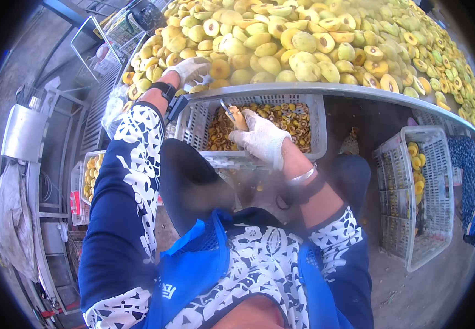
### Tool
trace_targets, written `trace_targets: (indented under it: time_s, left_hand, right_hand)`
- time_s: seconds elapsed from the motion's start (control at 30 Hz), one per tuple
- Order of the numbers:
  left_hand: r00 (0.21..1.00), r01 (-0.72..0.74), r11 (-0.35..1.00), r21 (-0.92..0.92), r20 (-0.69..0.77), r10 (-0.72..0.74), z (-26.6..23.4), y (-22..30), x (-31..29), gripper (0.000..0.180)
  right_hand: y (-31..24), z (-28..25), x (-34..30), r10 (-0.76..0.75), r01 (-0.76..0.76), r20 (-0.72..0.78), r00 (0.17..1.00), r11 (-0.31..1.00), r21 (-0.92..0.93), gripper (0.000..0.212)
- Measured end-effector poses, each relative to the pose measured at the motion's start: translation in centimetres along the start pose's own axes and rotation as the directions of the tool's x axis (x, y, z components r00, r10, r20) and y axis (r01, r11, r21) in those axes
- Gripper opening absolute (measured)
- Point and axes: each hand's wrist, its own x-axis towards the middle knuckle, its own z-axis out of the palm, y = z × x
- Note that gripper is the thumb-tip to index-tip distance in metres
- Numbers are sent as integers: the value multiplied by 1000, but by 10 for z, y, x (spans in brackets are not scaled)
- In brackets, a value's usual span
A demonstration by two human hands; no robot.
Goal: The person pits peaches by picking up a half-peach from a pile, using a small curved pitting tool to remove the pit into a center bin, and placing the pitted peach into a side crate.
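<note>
My left hand (187,71), in a white glove, is at the near edge of a heap of halved yellow peaches (305,43). Its fingers and thumb curve round a peach half at the metal table rim. In my right hand (262,137), also gloved, is a pitting knife (238,117) with a wooden handle and a curved metal end. That hand is above a white plastic crate (319,126), where many brown and yellow peach pits (298,122) lie. The peach half is partly hidden by my left fingers.
The table's metal rim (336,88) curves across in front of me, above the crate. To the right stands another white crate (413,241) with some yellow fruit inside. A smaller fruit-filled crate (86,156) is at left, beside a metal frame (45,192).
</note>
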Motion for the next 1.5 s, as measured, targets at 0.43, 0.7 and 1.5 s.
trace_targets:
  time_s: [0.43, 0.7, 1.5]
  left_hand:
    - [962, -204, 887, 413, -81, 259, 35, 16, 2, 37]
    - [889, -455, 678, -577, -256, 378, 69, 32, -44, 38]
    - [813, -580, 279, -765, -522, 258, 163, 62, -77, 43]
  right_hand:
    - [-10, 2, 1, 47, -47, -3, 999, 998, 51, 37]
    - [-10, 2, 4, -16, 103, -339, 941, 965, 240, 36]
    - [-15, -4, -7, -39, -95, -421, 906, 951, -293, 35]
